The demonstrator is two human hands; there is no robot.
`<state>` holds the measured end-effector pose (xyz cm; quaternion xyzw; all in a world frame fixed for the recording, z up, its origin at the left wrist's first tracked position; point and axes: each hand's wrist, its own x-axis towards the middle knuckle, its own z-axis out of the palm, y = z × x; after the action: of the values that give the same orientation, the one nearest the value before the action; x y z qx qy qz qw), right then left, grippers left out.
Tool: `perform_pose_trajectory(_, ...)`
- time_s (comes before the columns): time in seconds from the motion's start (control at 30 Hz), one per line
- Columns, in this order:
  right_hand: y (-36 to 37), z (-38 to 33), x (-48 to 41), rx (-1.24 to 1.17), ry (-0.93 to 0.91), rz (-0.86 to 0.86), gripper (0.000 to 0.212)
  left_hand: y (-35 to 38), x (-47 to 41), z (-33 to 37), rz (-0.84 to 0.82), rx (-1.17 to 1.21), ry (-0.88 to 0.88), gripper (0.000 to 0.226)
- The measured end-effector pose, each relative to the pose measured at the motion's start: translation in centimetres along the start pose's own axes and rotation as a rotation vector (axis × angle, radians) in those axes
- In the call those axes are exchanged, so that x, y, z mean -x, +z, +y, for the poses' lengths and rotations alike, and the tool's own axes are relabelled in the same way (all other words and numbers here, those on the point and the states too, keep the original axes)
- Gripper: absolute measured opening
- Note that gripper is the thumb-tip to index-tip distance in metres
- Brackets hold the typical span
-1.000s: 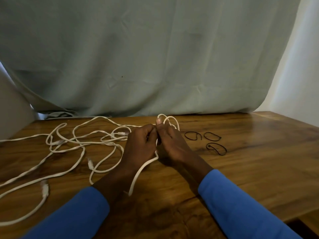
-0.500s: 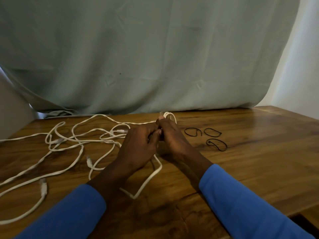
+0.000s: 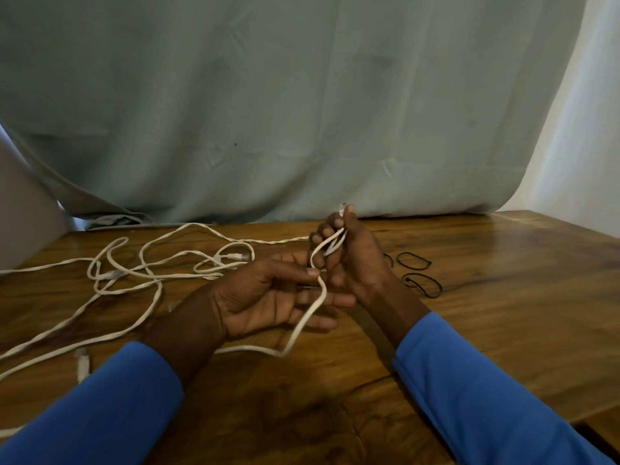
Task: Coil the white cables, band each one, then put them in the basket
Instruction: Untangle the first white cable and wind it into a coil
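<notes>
From where I stand the coiling of the first lead has only just begun. The right hand (image 3: 355, 260) is raised off the worktop (image 3: 503, 313), fingers curled round a few short loops of the white cable (image 3: 307, 320), with the thumb pressing the plug end upright at the top. I cannot count the turns; two, perhaps. The left hand (image 3: 265, 297) lies palm up just beside it, thumb and forefinger pinching the same cable right below the loops while the other fingers stretch out flat. From that pinch the cable drops across those fingers, kinks on the wood and runs off left under the wrist towards the loose tangle (image 3: 160, 283) of cables spread over the left of the worktop. The black bands (image 3: 414, 253) wait just right of the right hand, untouched. No basket is in view.

I judge the next move to be feeding another length up into the right hand's grip. That calls for keeping the loops even and for drawing slack gently, since the trailing part may snag in the tangle
</notes>
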<state>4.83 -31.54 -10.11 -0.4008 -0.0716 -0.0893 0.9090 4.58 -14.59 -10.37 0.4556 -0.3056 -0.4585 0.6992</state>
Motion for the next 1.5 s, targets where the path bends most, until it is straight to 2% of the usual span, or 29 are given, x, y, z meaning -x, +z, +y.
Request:
perform_pose_trajectory(0.1, -0.4, -0.2, -0.7, -0.129, -0.015, -0.033, 0.054, 0.7, -0.5, -0.7, -0.007, 0.086, -0.051, 0.038)
perform_pose_trajectory(0.17, -0.9, -0.7, -1.1, -0.212, -0.042, -0.031, 0.047, 0.7, -0.8, -0.9, -0.001, 0.113, -0.135, 0.034)
perform_pose_trajectory(0.27, -2.5, -2.6, -1.4, -0.336, -0.095, -0.06, 0.03, 0.1, -0.1, -0.3, -0.045, -0.09, -0.229, 0.02)
perform_pose_trajectory(0.33, -3.9, -4.0, -1.5, -0.346, -0.139, -0.03, 0.031, -0.3, 0.6, 0.2, 0.038, -0.376, -0.234, 0.026)
perform_pose_trajectory(0.4, -5.1, -5.1, -1.4, -0.339, -0.158, 0.033, 0.043, -0.6, 0.8, 0.6, 0.169, -0.555, -0.191, 0.031)
perform_pose_trajectory(0.47, -5.8, -5.7, -1.2, -0.341, -0.175, 0.059, 0.05, -1.2, 0.8, 1.1, 0.281, -0.634, -0.148, 0.035)
perform_pose_trajectory(0.6, -5.9, -6.2, -1.1, -0.299, -0.209, 0.062, 0.05, -2.7, 1.1, 1.6, 0.444, -0.715, -0.117, 0.035)
perform_pose_trajectory(0.77, -4.1, -5.4, -0.6, -0.022, -0.152, -0.013, 0.048, -3.5, 0.9, 1.3, 0.726, -0.667, 0.013, 0.026)
perform_pose_trajectory(0.9, -1.7, -2.6, 0.1, 0.391, -0.065, -0.053, 0.047, -3.8, -0.4, 0.2, 0.942, -0.493, 0.182, 0.025)
perform_pose_trajectory(1.03, 0.7, 0.8, 2.0, 0.807, -0.096, -0.181, 0.048, -4.0, -0.9, 0.3, 1.073, -0.394, 0.286, 0.036)
perform_pose_trajectory(1.1, 1.3, 2.0, 2.9, 1.037, -0.158, -0.229, 0.049, -4.2, -0.9, 0.4, 1.078, -0.357, 0.306, 0.038)
perform_pose_trajectory(1.23, 1.4, 4.0, 3.5, 1.712, -0.283, -0.308, 0.053, -4.2, -0.8, 0.4, 1.018, -0.275, 0.313, 0.03)
perform_pose_trajectory(1.3, 1.5, 4.4, 3.6, 1.821, -0.321, -0.315, 0.05, -4.1, -0.7, 0.6, 0.999, -0.241, 0.332, 0.023)
perform_pose_trajectory(1.4, 1.5, 4.5, 3.4, 1.853, -0.381, -0.285, 0.045, -3.8, -0.5, 1.0, 0.958, -0.206, 0.37, 0.011)
perform_pose_trajectory(1.5, 1.0, 4.5, 3.1, 1.842, -0.378, -0.26, 0.054, -3.6, -0.5, 1.0, 0.868, -0.251, 0.408, 0.018)
